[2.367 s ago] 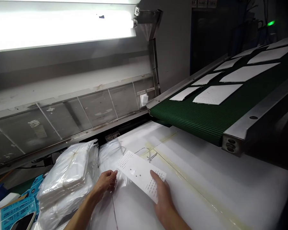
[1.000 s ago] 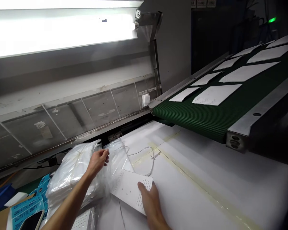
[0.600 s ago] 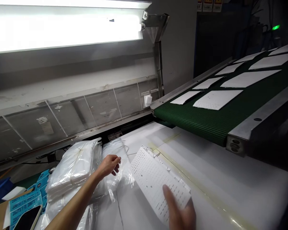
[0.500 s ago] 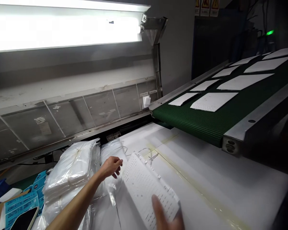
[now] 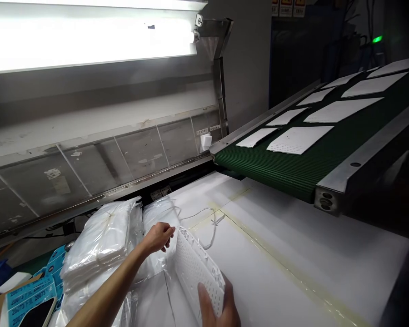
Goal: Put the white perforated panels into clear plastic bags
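Observation:
My right hand grips the near end of a white perforated plastic panel, tilted up on its edge above the white table. My left hand pinches the mouth of a clear plastic bag right beside the panel's far end. A thin white cord lies looped on the table just beyond them.
Bundles of white bagged goods are piled to the left. A green conveyor belt with several white panels slopes down from the right, its steel end overhanging the table. A phone and blue labels lie bottom left.
My right hand lifted the panel off the table, turned it over and brought it back left on edge against the bag. My left hand shifted from the bundles to the bag's mouth.

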Motion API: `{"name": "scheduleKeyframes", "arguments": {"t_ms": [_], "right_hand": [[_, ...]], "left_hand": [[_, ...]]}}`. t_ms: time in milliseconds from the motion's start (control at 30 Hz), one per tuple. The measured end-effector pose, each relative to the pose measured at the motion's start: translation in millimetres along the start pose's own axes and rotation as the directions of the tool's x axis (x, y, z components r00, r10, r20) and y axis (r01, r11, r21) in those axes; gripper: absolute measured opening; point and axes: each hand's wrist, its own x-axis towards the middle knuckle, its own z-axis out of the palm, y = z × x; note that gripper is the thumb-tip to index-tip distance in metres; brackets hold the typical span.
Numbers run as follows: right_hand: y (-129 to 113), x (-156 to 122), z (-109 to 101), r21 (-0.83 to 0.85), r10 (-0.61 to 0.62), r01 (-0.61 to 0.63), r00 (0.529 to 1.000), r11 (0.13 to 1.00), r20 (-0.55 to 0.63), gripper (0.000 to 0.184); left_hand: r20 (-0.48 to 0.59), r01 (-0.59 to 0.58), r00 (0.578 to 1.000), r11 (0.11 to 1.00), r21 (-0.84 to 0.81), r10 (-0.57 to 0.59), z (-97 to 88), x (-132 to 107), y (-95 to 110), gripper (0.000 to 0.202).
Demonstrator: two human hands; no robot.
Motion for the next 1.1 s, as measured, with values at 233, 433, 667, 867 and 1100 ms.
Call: {"name": "scheduleKeyframes", "arguments": {"t_ms": [233, 433, 667, 867, 1100], "right_hand": [[8, 11, 3, 0.046, -0.298, 0.295, 0.949, 0.954, 0.101, 0.039], [-6, 23, 3, 0.058, -0.367, 0.364, 0.929, 0.93, 0.045, 0.037], [-8, 30, 7, 0.096, -0.397, 0.389, 0.915, 0.916, 0.073, 0.039], [-10, 38, 2, 0.136, -0.462, 0.444, 0.873, 0.885, 0.156, 0.034], [-8, 41, -11, -0.036, -0.891, 0.891, 0.453, 0.452, 0.033, 0.029]], "left_hand": [[-0.064, -0.045, 0.997, 0.992, 0.114, 0.053, -2.7, -2, -3, 0.039], [-0.198, -0.165, 0.947, 0.913, 0.372, 0.252, -0.2, -12, -1, 0.035], [-0.134, -0.216, 0.952, 0.913, 0.346, 0.276, 8.4, -23, 9, 0.04], [-0.151, -0.219, 0.951, 0.935, 0.28, 0.268, 7.0, -28, 13, 0.039], [-0.194, -0.198, 0.968, 0.956, -0.215, 0.157, 16.8, -47, 25, 0.041]]}}
